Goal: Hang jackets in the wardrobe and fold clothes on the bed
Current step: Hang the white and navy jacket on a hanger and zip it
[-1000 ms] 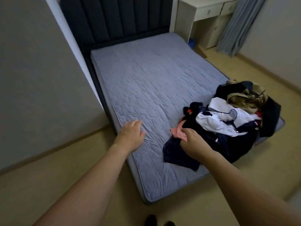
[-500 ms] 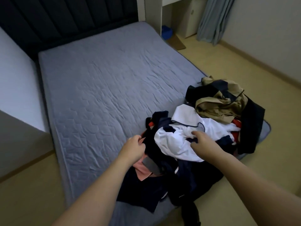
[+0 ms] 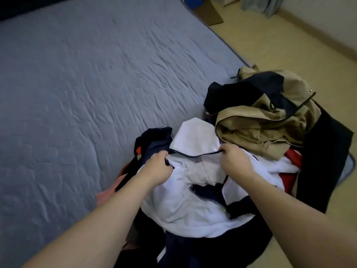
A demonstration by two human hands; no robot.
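- Gripping the white hooded top (image 3: pixel 185 202) at its dark-trimmed neckline, my left hand (image 3: pixel 157 167) and right hand (image 3: pixel 234 163) each clamp a bunch of cloth.
- It lies atop the clothes pile (image 3: pixel 251 171) at the bed's (image 3: pixel 87 84) near corner.
- I judge it soft, light and floppy; shoulder seams should give a better hold.
- Its sleeves and hem are buried, and the pile's lower garments are too tangled to tell apart.

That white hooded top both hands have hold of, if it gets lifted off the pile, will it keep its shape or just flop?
Probably flop: the white hooded top already lies crumpled in soft folds. It looks light, since the left hand and right hand only pinch its dark-trimmed edge. It may drag the dark garments tangled beside it.
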